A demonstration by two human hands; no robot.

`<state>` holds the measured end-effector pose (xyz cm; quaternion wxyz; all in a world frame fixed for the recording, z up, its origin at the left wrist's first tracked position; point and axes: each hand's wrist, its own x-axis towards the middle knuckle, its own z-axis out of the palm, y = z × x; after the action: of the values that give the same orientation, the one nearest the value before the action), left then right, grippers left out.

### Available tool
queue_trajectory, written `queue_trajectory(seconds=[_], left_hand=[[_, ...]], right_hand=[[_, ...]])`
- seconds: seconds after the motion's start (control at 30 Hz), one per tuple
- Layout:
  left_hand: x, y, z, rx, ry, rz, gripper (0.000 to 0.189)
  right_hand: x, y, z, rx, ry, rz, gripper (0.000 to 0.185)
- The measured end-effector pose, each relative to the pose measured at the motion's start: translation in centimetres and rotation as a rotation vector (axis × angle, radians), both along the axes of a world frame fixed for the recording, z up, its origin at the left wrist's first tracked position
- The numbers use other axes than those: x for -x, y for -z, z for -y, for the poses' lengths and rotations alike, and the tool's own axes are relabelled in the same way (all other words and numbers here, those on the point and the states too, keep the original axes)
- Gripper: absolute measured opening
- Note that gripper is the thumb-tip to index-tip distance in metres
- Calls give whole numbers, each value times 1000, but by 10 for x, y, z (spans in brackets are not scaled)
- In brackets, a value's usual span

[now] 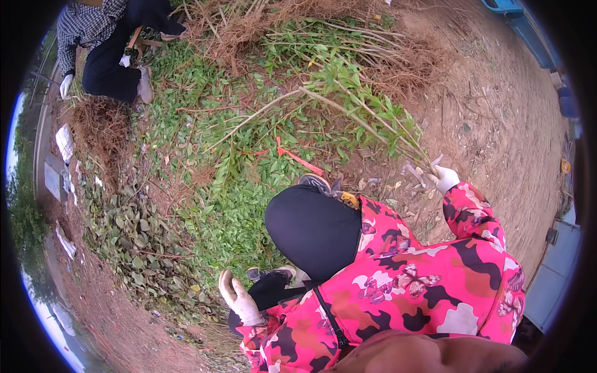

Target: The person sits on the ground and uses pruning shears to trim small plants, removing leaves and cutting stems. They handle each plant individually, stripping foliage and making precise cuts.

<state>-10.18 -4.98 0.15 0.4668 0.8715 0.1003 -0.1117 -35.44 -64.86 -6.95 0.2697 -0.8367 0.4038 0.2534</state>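
My right hand (443, 178), in a pale glove, is closed around the lower ends of several leafy cut stems (368, 123). They fan out up and left over the leaf-strewn ground, one long thin stem bent leftward. Pale strips of film or cloth (415, 175) hang at the grip. My left hand (237, 296), gloved too, is raised near my leg at the lower left, fingers apart and holding nothing. A red ribbon (298, 159) lies beyond my shoe (315, 182). Something yellow (350, 199), partly hidden, shows beside my knee.
Bundles of saplings with bare brown roots (401, 70) lie at the top. Another person (107, 60) crouches at upper left beside a root clump (102, 126). Green leaves (219, 233) and duller ones (144, 238) cover the ground. A blue container (527, 32) stands at upper right.
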Motion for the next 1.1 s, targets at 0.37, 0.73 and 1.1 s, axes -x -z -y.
queue_trajectory(seconds=[0.37, 0.73, 1.1], left_hand=[[-143, -39, 180, 778, 437, -87, 59], [-181, -22, -3, 860, -441, 658, 22], [-54, -64, -177, 746, -861, 919, 38]], right_hand=[[-369, -125, -155, -322, -787, 703, 37], [-442, -89, -183, -413, -399, 1021, 24], [-308, 42, 11, 146, -303, 655, 43]])
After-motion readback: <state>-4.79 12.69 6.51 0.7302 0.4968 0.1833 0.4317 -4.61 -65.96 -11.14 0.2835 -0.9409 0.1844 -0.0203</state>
